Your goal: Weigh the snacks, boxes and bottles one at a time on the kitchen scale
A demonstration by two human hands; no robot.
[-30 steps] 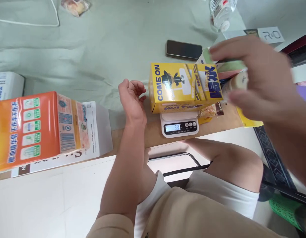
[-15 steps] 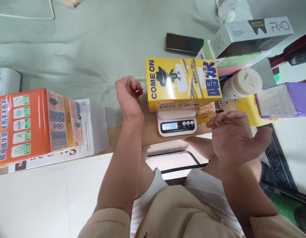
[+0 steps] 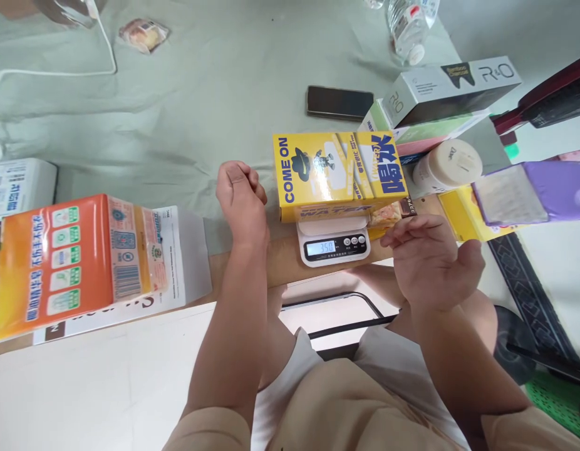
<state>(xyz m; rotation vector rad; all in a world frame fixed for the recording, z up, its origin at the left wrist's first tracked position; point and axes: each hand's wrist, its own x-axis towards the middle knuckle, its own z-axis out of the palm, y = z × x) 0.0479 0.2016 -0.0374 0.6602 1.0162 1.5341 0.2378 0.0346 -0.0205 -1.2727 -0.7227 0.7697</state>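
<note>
A yellow box [image 3: 339, 166] printed "COME ON" rests on a small white digital kitchen scale [image 3: 334, 258]. The scale's lit display reads about 350, and the box hides most of its platform. Just left of the box is my left hand [image 3: 240, 197], its fingers curled into a loose fist with nothing visible in them. My right hand [image 3: 428, 260] is held palm up at the scale's right, fingers stretched and thumb apart, holding nothing. A small snack packet [image 3: 386, 215] lies between the box and my right fingertips.
Behind the box lies a phone [image 3: 339, 102]. To the right stand an R&O box [image 3: 454, 91], a white lidded jar [image 3: 450, 164] and a purple package [image 3: 553, 191]. An orange pack [image 3: 69, 257] sits at the left, and a plastic bottle [image 3: 407, 31] is at the back.
The display has gone from about 265 to about 350. My left fingers have curled tighter, while my right hand stays open. The camera view has shifted slightly; the box remains on the scale.
</note>
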